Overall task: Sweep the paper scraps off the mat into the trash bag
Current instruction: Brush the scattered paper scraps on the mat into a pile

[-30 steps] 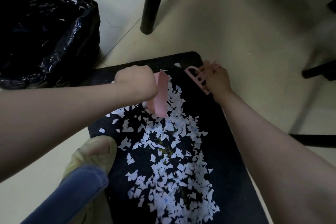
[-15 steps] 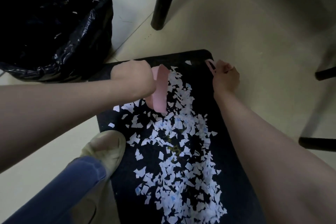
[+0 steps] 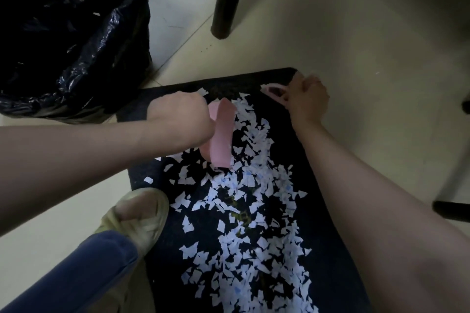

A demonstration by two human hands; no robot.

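A dark mat [image 3: 328, 249] lies on the pale floor, strewn with several white paper scraps [image 3: 244, 223]. My left hand [image 3: 180, 119] grips a pink dustpan [image 3: 222, 134], which stands on edge on the mat's far part among the scraps. My right hand [image 3: 307, 101] holds a small pink brush or comb-like tool [image 3: 273, 91] at the mat's far right corner; most of the tool is hidden by the fingers. The black trash bag [image 3: 66, 40] stands open at the upper left, beyond the mat, with a few scraps inside.
A black furniture leg [image 3: 229, 0] stands on the floor behind the mat. More dark legs [image 3: 450, 208] are at the right edge. My foot in a pale sandal [image 3: 137, 216] and a blue trouser leg [image 3: 76, 274] rest at the mat's left side.
My right hand has turned the pink tool so less of it shows, staying at the mat's far right corner. The left hand and dustpan keep their place; the view shifted slightly.
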